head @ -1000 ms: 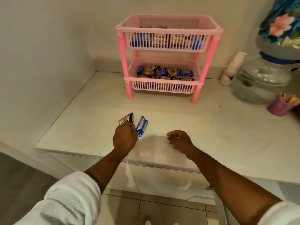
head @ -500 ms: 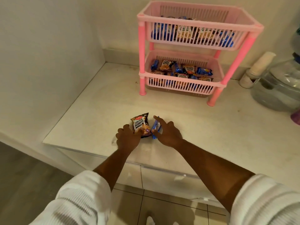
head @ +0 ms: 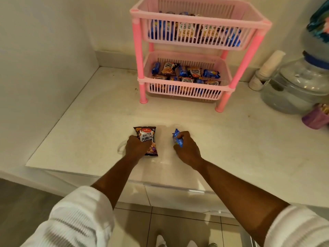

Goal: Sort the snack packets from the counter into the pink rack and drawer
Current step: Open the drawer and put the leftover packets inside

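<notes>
Snack packets are split between the two hands near the front edge of the counter: a dark salted-peanuts packet lies flat on the surface under the left hand, whose curled fingers hold its lower left part, while the printed front faces up beyond the knuckles. Just to the right of it, with a gap of bare counter between them, the right hand grips a small blue packet, fingers wrapped round it so that only its crinkled end pokes out to the left of the fist. Both hands are well apart from each other, each clamped on its own packet. Farther out, beyond both hands and slightly to the right, stands the pink rack with two slatted tiers; the lower tier and the upper tier each hold a jumble of similar blue and dark packets. Off to the right of the right hand sit a clear water jar, a stack of paper cups leaning beside it, and a purple cup. White ribbed sleeves cover both forearms nearest the camera.
</notes>
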A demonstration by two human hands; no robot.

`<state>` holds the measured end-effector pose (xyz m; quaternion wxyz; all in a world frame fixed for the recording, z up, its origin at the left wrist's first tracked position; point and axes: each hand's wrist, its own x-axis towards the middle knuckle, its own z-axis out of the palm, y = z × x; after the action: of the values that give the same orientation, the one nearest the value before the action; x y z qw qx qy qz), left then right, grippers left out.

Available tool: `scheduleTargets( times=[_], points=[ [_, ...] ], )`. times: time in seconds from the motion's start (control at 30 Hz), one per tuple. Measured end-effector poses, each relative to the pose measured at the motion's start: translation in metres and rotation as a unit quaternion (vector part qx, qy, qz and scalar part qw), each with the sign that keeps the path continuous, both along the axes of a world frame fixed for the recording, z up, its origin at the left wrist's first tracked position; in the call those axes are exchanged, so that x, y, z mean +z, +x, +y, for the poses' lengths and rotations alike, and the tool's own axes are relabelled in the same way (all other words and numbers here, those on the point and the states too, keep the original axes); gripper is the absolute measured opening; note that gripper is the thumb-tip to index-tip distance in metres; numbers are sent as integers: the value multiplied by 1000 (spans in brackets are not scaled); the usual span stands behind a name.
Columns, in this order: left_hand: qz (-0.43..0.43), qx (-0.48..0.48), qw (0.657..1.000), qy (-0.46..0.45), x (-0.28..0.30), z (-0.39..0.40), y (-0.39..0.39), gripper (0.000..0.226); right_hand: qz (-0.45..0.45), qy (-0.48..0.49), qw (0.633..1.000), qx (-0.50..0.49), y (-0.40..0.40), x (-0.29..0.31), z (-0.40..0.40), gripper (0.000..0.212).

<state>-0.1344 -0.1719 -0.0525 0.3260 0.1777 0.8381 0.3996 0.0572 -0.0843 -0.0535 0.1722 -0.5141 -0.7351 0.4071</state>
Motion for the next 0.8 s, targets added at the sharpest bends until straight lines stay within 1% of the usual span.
scheduleTargets(
  times=[0.03, 0.07, 0.1, 0.13, 0.2, 0.27, 0.33, 0.4, 0.47, 0.57, 0.63, 0.73, 0.8],
  points=[
    [-20, 1, 1000, 18, 2, 2, 4, 52, 64, -82, 994, -40, 7, 3, 3, 33],
    [-32, -1, 999, 32, 4, 4, 8, 54, 125, -172, 974, -78, 14, 6, 5, 33],
    [-35, -8, 999, 41, 6, 7, 16, 54, 178, -250, 945, -111, 24, 8, 8, 35],
    [-32, -14, 998, 49, 8, 10, 25, 53, 219, -302, 918, -133, 34, 11, 10, 38],
    [-27, -27, 997, 64, 12, 18, 50, 52, 277, -345, 884, -152, 59, 12, 13, 39],
    [-49, -42, 994, 85, 14, 27, 81, 50, 307, -360, 867, -157, 87, 11, 14, 32],
    [-90, -64, 988, 104, 14, 37, 115, 47, 317, -361, 861, -167, 118, 10, 14, 31],
    [-124, -84, 982, 115, 16, 45, 151, 44, 318, -343, 866, -177, 148, 10, 14, 30],
    [-138, -93, 980, 114, 16, 52, 189, 43, 323, -319, 871, -188, 182, 11, 13, 28],
    [-145, -102, 978, 115, 19, 56, 243, 40, 338, -285, 875, -196, 236, 15, 8, 16],
    [-148, -134, 972, 126, 20, 53, 284, 37, 347, -261, 880, -193, 280, 18, 6, 9],
    [-161, -219, 951, 145, 23, 42, 350, 34, 364, -250, 879, -180, 347, 19, 2, 14],
    [-158, -273, 939, 136, 24, 33, 398, 36, 373, -249, 877, -173, 393, 16, -2, 22]
  ],
)
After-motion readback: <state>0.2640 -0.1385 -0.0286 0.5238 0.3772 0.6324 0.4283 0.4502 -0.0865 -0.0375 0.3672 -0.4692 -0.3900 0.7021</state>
